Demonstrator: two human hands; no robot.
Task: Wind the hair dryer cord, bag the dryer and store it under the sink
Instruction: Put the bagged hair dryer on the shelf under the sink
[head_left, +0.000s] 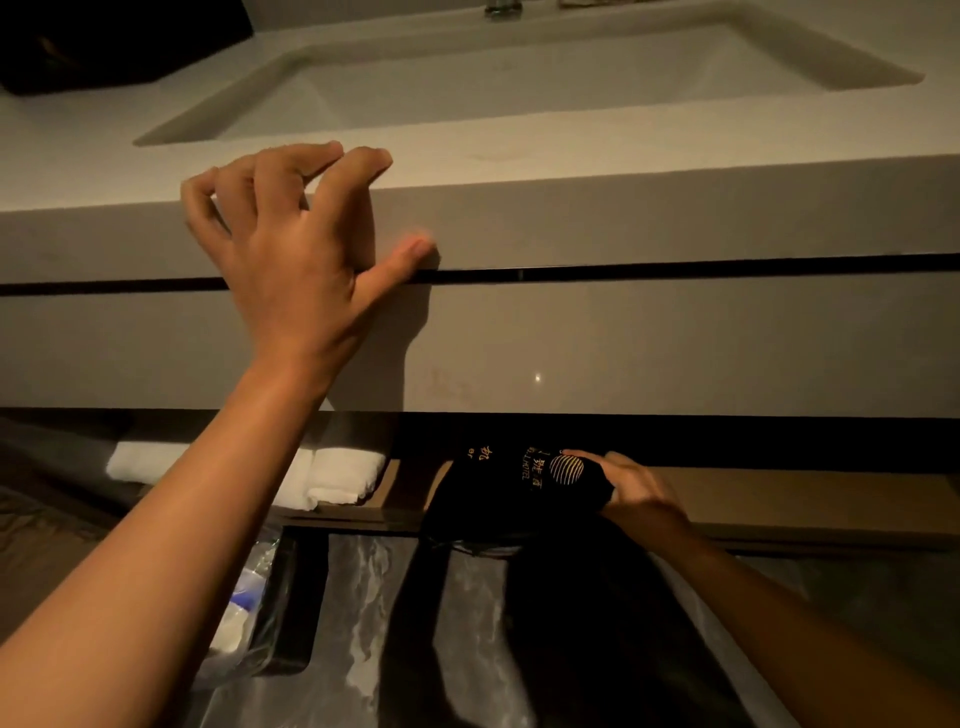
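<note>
Dim vanity counter (571, 156): left hand (291, 244) spread empty on its edge, right hand (634, 493) clamped round bagged dryer (519, 483) at under-sink shelf (779, 493); risk: dangling drawstring snagging shelf lip

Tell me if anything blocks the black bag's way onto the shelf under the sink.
Nothing visible does. The right hand holds the black drawstring bag with gold print at the brown wooden shelf, bare there; the folded white towels lie off to its left.
</note>
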